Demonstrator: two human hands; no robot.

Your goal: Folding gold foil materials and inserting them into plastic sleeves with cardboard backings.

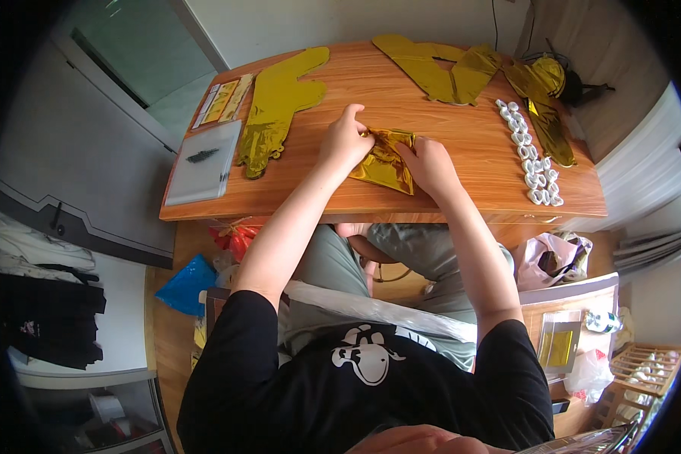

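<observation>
Two hands (346, 140) (431, 163) on one folded gold foil balloon (386, 160).

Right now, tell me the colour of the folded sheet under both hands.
Shiny gold: the folded foil sheet on the wooden table, seen best in the head view.

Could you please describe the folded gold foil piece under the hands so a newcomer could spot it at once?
On the wooden table, look at the near edge's middle, where the left hand and right hand meet. The folded gold foil balloon lies between them; the other foil pieces lie untouched farther back.
</observation>
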